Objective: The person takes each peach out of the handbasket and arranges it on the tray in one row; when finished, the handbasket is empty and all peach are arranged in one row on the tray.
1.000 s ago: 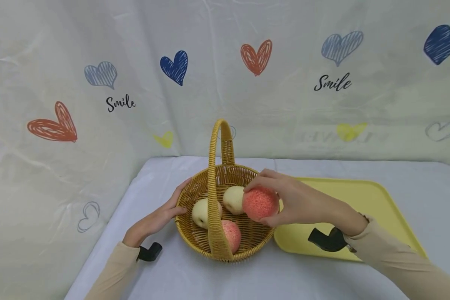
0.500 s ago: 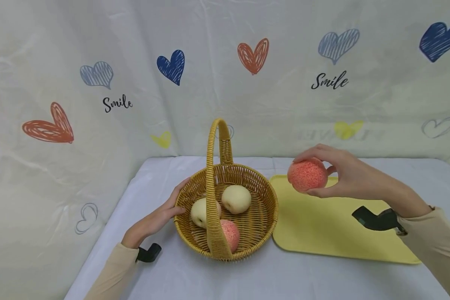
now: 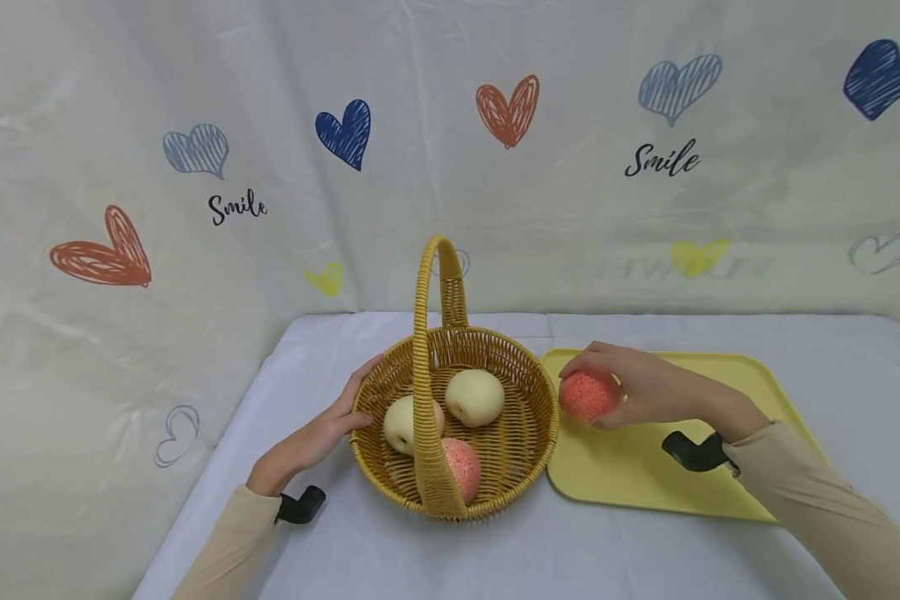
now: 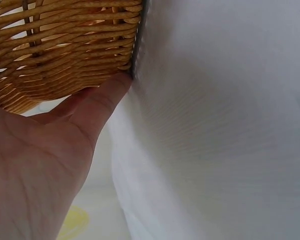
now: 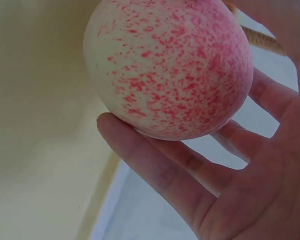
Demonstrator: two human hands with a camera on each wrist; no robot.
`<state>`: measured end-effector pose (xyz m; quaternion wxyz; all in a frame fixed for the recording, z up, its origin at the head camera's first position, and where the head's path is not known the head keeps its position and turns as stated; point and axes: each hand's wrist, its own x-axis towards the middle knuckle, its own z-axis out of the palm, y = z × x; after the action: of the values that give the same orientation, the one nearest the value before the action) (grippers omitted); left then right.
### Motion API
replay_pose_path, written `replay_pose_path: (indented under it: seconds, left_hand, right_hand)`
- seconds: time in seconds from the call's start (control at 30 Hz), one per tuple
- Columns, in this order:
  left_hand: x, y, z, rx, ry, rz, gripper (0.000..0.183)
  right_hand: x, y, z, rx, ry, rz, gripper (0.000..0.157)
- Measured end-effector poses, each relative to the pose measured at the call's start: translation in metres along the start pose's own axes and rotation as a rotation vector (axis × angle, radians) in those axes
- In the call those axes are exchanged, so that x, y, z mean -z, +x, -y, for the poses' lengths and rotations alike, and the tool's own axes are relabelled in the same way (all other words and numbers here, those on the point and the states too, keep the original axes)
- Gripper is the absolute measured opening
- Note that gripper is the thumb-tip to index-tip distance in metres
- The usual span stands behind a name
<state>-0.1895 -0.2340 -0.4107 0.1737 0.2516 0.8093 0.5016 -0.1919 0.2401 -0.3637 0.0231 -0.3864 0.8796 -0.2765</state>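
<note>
At the left end of the yellow tray (image 3: 637, 479), the right hand (image 3: 648, 387) held the peach (image 3: 590, 397) clamped between thumb and fingers, lower and nearer the basket (image 3: 498, 346) than half a second earlier; whether the peach touched the tray could not be told. The left hand (image 3: 317, 442) gripped the basket's side as before, thumb over the rim. The right wrist view showed a pale, speckled flank hidden from the head view; the left, a fingertip (image 4: 117, 87) near the basket's foot. White cloth (image 3: 570, 554) lay beneath, before a heart-printed backdrop (image 3: 420, 192).
</note>
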Motion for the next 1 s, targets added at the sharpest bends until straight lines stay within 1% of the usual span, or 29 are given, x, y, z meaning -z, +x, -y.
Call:
replay_pose_path:
  seconds: [0.13, 0.37, 0.57, 0.77, 0.9, 1.0]
  left_hand:
    - [-0.001, -0.001, 0.001, -0.002, -0.001, 0.005, 0.082]
    - [0.0, -0.001, 0.0, -0.001, -0.004, -0.013, 0.083]
    - [-0.001, 0.002, 0.0, 0.0, -0.024, -0.004, 0.084]
    - [-0.001, 0.004, 0.001, 0.006, -0.012, -0.01, 0.085]
    - [-0.001, 0.003, 0.002, 0.005, -0.011, -0.013, 0.085]
    - [-0.001, 0.002, 0.002, 0.002, -0.011, -0.015, 0.085]
  right_hand:
    - [-0.012, 0.007, 0.0, -0.003, -0.043, 0.027, 0.051]
    - [-0.015, 0.013, 0.006, 0.018, -0.101, 0.007, 0.056]
    - [-0.019, 0.011, 0.01, -0.048, -0.096, 0.005, 0.059]
    - [-0.022, 0.008, 0.011, -0.1, -0.162, -0.035, 0.059]
    - [-0.023, 0.006, 0.01, -0.121, -0.117, -0.038, 0.064]
    - [-0.023, 0.005, 0.009, -0.112, -0.073, -0.038, 0.064]
